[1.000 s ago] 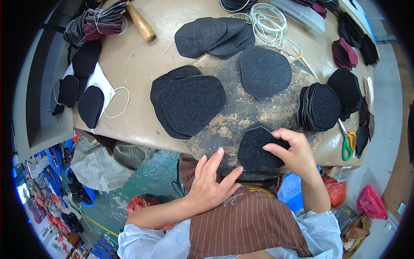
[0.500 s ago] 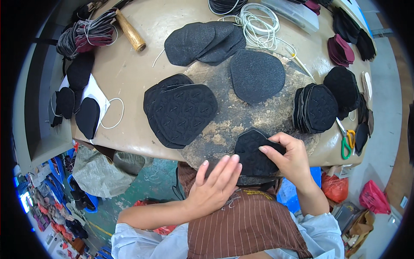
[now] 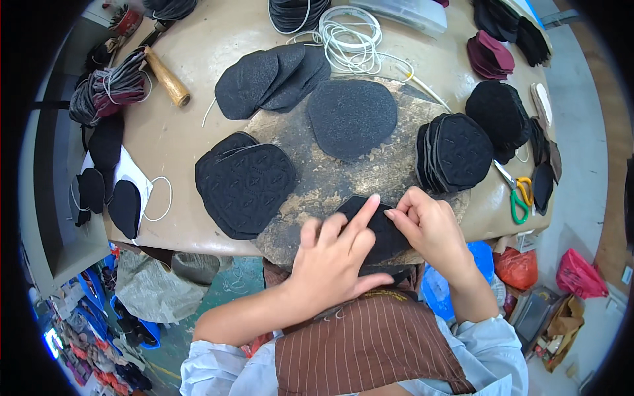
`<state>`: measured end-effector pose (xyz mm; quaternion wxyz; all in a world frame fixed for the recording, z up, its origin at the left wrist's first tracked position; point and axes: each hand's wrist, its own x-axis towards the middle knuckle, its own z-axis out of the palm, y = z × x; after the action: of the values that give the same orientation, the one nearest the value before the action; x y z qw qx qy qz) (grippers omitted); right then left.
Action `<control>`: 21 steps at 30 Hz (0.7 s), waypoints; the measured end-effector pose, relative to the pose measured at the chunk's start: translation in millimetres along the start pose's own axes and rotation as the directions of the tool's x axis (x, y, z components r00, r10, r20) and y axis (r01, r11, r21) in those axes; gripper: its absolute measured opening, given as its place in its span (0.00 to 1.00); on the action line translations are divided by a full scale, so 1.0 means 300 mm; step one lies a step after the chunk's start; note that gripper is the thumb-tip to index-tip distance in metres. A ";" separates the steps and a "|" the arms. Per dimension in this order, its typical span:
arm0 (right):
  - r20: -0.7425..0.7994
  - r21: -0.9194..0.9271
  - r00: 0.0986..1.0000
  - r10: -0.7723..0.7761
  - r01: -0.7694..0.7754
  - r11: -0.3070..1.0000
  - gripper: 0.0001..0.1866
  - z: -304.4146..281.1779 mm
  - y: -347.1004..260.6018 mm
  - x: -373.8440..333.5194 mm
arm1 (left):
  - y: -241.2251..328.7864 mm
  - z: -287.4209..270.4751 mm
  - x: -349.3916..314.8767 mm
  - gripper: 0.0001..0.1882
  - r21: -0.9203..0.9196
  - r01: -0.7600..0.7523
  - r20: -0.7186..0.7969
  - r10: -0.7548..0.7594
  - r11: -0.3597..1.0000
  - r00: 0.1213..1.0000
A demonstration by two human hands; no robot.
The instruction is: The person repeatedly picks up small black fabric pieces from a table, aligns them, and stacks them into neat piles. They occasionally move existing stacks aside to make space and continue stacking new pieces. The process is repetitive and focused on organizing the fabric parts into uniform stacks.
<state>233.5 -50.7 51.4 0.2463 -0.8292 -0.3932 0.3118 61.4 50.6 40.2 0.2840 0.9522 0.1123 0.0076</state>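
A black quilted fabric piece (image 3: 386,237) lies at the near edge of a worn, patchy board (image 3: 330,181). My right hand (image 3: 432,231) pinches its right edge between thumb and fingers. My left hand (image 3: 333,254) is spread over its left part, index finger stretched across the top and thumb out to the side, partly hiding it. Left of them rest overlapping black quilted pieces (image 3: 247,188). A plain, grainy black piece (image 3: 353,119) lies behind my hands, and a stack of quilted pieces (image 3: 459,152) stands at the board's right.
Scissors (image 3: 518,201) with green and orange handles lie at the right. Fanned black pieces (image 3: 271,79), a coil of white cord (image 3: 350,39) and a wooden-handled tool (image 3: 167,78) are farther back. Maroon pieces (image 3: 490,56) sit far right. The table's near edge (image 3: 185,244) curves past my forearms.
My left hand has moved right onto the black piece, its index finger now stretched across it. My right hand still pinches the edge. The whole view has shifted slightly.
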 end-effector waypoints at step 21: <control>-0.662 0.252 0.742 -0.106 0.353 0.901 0.05 -0.196 0.185 -0.001 | -0.227 -0.078 -0.057 0.38 0.221 0.369 -0.469 -0.234 0.903 0.852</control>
<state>302.8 -92.2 55.6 0.5491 -0.7691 -0.3235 0.0474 28.8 114.9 23.8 0.1003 0.9286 0.3218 0.1554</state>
